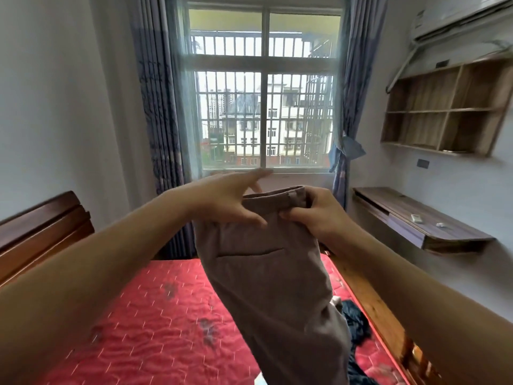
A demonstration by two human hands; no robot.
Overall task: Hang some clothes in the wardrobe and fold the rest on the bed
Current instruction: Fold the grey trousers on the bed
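Bare left hand [227,200], bare right hand [315,215]. Left forearm [111,259] and right forearm [416,287] bare too, uncovered to the frame edge.

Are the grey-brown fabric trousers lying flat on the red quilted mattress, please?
No, the right hand holds the trousers up by their waistband, so they hang down over the mattress.
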